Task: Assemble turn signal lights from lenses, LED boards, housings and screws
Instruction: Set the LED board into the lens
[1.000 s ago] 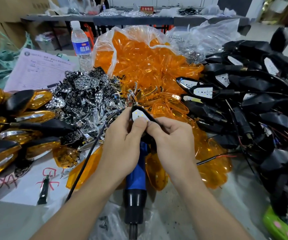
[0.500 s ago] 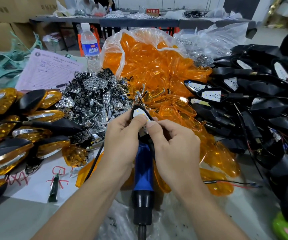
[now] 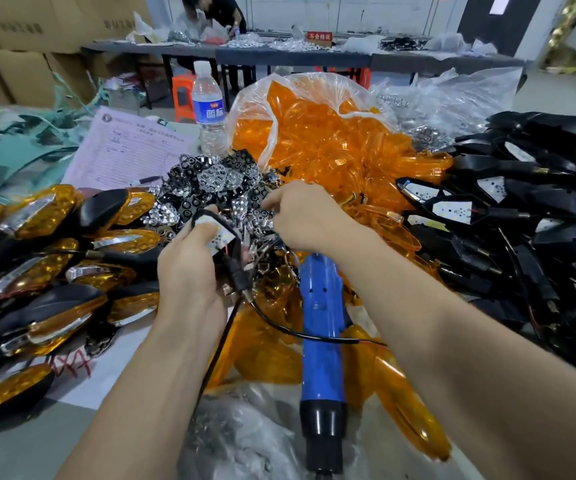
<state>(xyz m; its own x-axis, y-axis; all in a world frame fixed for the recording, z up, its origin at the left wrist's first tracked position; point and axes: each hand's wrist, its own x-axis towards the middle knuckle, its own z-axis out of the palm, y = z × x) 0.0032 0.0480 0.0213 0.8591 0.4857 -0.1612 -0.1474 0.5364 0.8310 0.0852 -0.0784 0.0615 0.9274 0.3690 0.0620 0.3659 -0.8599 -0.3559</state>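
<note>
Head view: one bag of orange lenses (image 3: 331, 143); heaps of black housings (image 3: 539, 220), finished lights (image 3: 37, 254) and reflectors (image 3: 210, 188), too many to count; one screwdriver (image 3: 321, 323) on the surface (image 3: 20, 445). Right hand (image 3: 303, 216) reaches into the reflectors, grip hidden. Left hand (image 3: 189, 268) grips one housing (image 3: 232, 268) beside them, board (image 3: 222, 237) up: probably light, stiff plastic, best held by the rim.

A clear plastic water bottle with a blue label (image 3: 208, 112) stood just beside a pale lilac printed paper form (image 3: 123, 147) (its near edge covered); brown cardboard boxes (image 3: 37, 36) were stacked behind.
</note>
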